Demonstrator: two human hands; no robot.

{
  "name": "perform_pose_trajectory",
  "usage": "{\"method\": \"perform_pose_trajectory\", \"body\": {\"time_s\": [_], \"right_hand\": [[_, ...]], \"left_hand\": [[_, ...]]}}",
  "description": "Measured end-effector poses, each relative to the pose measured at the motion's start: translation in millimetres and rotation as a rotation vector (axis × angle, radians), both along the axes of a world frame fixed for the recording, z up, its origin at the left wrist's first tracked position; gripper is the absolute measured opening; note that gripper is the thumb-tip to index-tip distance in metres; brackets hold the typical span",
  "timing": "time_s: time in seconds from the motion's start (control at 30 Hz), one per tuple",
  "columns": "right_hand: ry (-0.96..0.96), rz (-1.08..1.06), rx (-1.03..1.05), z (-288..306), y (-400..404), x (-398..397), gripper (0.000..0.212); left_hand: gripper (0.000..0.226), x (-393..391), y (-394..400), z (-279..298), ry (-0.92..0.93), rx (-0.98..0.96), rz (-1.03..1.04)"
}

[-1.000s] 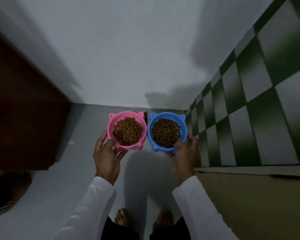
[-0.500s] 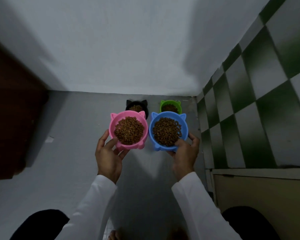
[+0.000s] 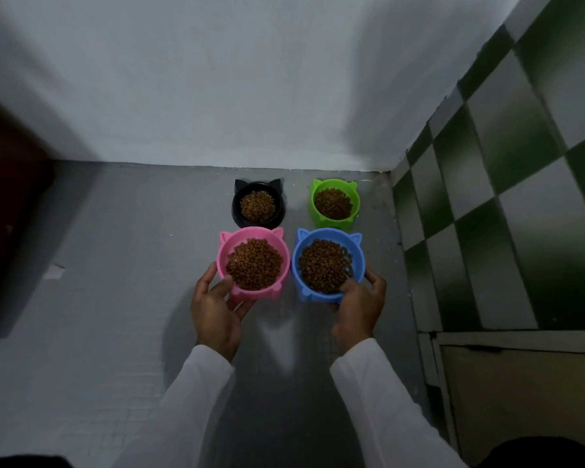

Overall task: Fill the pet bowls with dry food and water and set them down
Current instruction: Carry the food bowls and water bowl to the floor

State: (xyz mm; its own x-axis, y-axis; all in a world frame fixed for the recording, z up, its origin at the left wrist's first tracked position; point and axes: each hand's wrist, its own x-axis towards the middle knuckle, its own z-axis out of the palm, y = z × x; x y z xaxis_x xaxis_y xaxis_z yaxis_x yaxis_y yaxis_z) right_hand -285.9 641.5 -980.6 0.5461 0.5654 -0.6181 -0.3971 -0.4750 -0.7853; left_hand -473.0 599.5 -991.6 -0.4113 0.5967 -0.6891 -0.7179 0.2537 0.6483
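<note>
The left hand [image 3: 217, 315] grips the near rim of the pink bowl [image 3: 225, 246], thumb hooked inside. The right hand [image 3: 358, 310] grips the near rim of the blue bowl [image 3: 296, 261] the same way. Both bowls are full of brown dry food [image 3: 254, 263] and sit side by side, close but not touching. Just past them the black bowl [image 3: 238, 214] and green bowl [image 3: 316, 211] stand on the gray floor [image 3: 115, 265] near the white wall [image 3: 250, 79]. The checkered wall [image 3: 487, 197] is close on the right. Left has lots of open floor. No writing shows.
</note>
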Motion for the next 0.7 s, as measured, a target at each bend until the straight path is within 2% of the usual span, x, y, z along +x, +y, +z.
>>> {"method": "perform_pose_trajectory", "body": {"time_s": [0.27, 0.7], "right_hand": [[-0.047, 0.081, -0.096, -46, 6, 8, 0.058], [-0.078, 0.074, -0.162, -92, 32, 27, 0.057]], "left_hand": [[0.05, -1, 8, -41, -0.012, -0.073, -0.011], [0.06, -12, 14, -91, -0.019, -0.107, -0.008]]}}
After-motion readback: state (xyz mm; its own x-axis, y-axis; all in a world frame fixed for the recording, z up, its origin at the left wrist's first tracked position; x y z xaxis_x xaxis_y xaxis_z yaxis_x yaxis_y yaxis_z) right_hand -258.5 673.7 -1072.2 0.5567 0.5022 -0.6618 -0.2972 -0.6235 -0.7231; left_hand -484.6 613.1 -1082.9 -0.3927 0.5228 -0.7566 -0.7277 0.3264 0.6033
